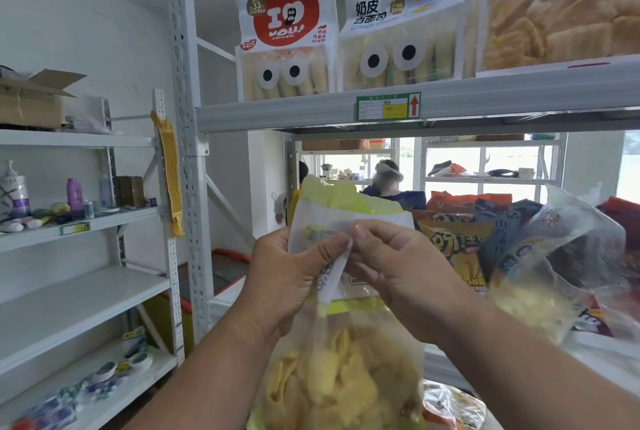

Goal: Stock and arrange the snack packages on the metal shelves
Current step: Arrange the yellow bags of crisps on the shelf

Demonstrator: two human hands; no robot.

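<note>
One clear plastic bag of pale yellow chips with a lime-green and white top (341,353) is held upright in the middle of the view, in front of the metal shelving. Two hands grasp it near its upper part. The left hand (287,277) curls around the bag's left edge, its thumb pressed across the front. The right hand (391,267) meets it from the right, its thumb and fingers pinching the same white fold of packaging, so both thumbs almost touch at the bag's centre. The chip-filled lower part hangs below the hands, and the green and white top stands above them.

Just to the right, a crowded pile of snack bags (519,249) rests on the middle shelf, orange, blue and clear ones overlapping; their number cannot be told.

Above, the grey metal upper shelf (311,114) carries three packages: one white bread bag with a red heart and two cartoon eyes (285,34), one white bread bag with black lettering and two cartoon eyes (401,24), and one clear bag of golden crackers (561,10). A green-edged label with a red arrow (388,106) is stuck on the shelf's front rim.

To the left stands a white shelving unit (79,287) holding bottles and small items.
</note>
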